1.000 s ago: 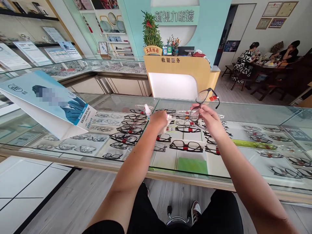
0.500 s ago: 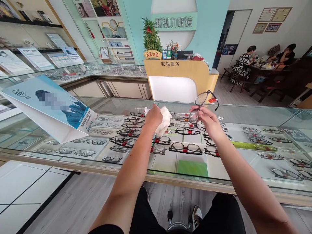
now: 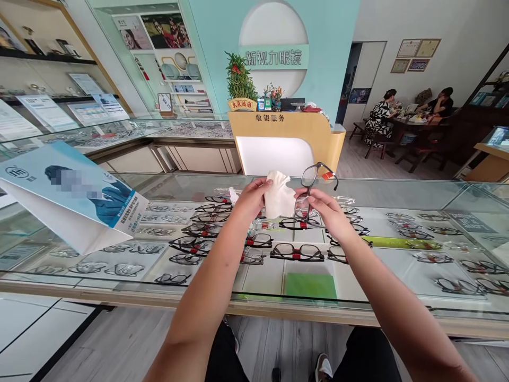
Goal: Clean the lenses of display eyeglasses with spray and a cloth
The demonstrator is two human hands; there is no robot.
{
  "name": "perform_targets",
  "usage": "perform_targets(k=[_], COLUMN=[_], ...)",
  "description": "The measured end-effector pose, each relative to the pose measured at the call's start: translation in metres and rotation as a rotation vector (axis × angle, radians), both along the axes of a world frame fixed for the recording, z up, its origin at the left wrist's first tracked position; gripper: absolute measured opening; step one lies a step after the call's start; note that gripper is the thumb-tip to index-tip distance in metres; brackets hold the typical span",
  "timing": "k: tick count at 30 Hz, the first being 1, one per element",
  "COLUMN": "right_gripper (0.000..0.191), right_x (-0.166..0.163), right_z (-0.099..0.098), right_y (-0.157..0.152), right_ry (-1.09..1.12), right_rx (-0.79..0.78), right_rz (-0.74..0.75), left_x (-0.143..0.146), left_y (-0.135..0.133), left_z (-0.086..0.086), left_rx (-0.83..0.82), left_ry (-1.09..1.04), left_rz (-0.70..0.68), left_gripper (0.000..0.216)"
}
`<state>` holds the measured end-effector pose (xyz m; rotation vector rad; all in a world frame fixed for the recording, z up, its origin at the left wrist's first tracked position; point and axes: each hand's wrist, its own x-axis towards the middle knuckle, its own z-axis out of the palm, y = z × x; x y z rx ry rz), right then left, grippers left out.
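**Eyeglasses [image 3: 309, 187] pinched on end beside a white cloth**

My right hand [image 3: 329, 210] grips the eyeglasses between thumb and fingers, close to the bridge. The frame stands almost upright, one lens above the other, with an arm reaching out past my knuckles and a red tag [image 3: 327, 175] near the upper lens. My left hand [image 3: 253, 198] is closed on one edge of the white cloth [image 3: 278, 197], and the rest hangs loose.

To handle this well, I think I should keep the pinch light and on the rim, so the bridge isn't twisted and no skin smears the lens. The cloth is best kept loosely folded, with a clean face toward the glass and the arm clear of its folds.

The lower lens sits at my right fingertips; I can't tell whether one rests on it. The upper lens rises free above them. My left fingers are apart from the frame, with the cloth between; whether its edge touches the lower rim I can't tell. Below is the glass counter [image 3: 99, 291].
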<state>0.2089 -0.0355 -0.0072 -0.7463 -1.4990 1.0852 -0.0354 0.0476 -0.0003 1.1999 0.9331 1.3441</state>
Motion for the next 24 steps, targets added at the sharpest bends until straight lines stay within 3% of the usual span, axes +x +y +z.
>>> perform_targets(k=[9, 15, 20, 24], right_gripper=[0.042, 0.045, 0.042, 0.043], right_x=[-0.008, -0.007, -0.007, -0.009], right_z=[-0.001, -0.005, -0.006, -0.008], right_y=[-0.001, 0.003, 0.004, 0.007], right_ry=[-0.044, -0.071, -0.084, -0.084], right_rx=[0.026, 0.007, -0.024, -0.018], right_rz=[0.120, 0.077, -0.005, -0.012], left_x=[0.026, 0.033, 0.033, 0.037], left_y=[-0.021, -0.031, -0.035, -0.036], left_z=[-0.007, -0.010, -0.008, -0.011], left_rx=[0.183, 0.448, 0.533, 0.554], left_ry=[0.080, 0.231, 0.347, 0.388], left_rz=[-0.046, -0.045, -0.034, -0.109], left_gripper=[0.039, 0.028, 0.026, 0.030])
